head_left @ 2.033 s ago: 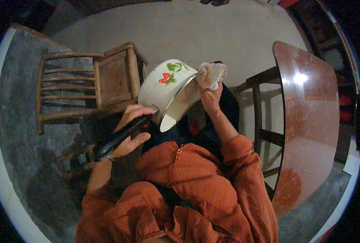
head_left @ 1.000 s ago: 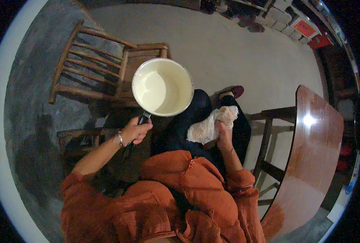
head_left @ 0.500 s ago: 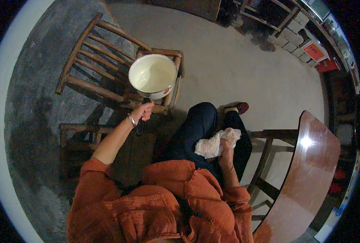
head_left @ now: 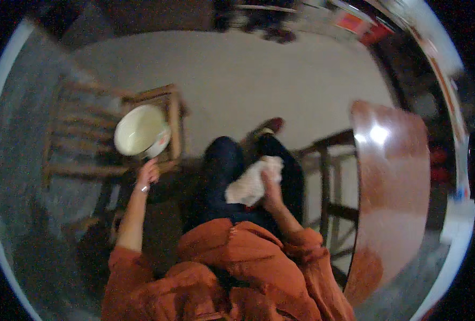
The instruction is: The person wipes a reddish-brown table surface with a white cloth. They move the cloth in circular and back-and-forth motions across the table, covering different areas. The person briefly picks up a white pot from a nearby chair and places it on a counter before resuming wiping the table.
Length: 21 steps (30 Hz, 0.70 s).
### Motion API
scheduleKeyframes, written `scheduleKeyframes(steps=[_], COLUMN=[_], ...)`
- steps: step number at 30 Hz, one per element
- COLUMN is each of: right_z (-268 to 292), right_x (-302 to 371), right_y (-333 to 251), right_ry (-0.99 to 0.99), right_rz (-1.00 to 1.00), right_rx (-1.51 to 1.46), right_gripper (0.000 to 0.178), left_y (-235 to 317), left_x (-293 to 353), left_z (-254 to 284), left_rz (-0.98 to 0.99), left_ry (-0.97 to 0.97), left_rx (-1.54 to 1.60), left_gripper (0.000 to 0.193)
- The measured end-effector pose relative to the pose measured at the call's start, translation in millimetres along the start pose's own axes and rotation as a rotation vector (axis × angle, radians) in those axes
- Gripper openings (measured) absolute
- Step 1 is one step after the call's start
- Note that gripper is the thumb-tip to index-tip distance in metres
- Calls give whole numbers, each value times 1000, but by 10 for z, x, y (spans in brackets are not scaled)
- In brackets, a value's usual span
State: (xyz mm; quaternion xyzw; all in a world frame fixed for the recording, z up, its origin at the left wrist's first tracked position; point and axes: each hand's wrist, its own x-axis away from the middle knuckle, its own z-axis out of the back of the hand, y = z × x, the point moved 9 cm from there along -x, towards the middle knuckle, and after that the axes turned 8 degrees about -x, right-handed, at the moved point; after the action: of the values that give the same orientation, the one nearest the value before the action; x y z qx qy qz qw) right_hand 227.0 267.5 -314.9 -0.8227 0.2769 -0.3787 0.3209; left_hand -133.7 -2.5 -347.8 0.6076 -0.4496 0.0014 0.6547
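Head view: left hand (head_left: pixel 149 172) grips a pot (head_left: pixel 141 131) by its handle (head_left: pixel 147 159), right hand (head_left: pixel 271 188) clutches a pale cloth (head_left: pixel 247 185).

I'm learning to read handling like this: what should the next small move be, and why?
Probably ease the pot down until it sits level on the chair: the left hand holds it over the seat, mouth tilted, while the right hand is taken up with a cloth. Blur hides whether the pot already touches the chair.
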Motion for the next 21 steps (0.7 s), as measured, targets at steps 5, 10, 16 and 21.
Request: scheduleKeyframes(steps=[5,10,16,21], right_z=[-231,-369,-489,-455], right_x=[236,561,891,1319], right_y=[-233,-390,-801,-1422], right_ry=[-45,-50,-1,111], right_rz=[-8,-7,180,380], right_rx=[34,-95,-157,-204], right_gripper=[64,62,53,51], left_y=[-217,-349,-666,-566], left_x=[-179,-458,-471,-498], left_z=[230,293,520,595], left_rz=[-10,26,118,174], left_ry=[-201,-103,-38,14], left_rx=[-55,-166,-160,-141], left_gripper=[50,49,34,23])
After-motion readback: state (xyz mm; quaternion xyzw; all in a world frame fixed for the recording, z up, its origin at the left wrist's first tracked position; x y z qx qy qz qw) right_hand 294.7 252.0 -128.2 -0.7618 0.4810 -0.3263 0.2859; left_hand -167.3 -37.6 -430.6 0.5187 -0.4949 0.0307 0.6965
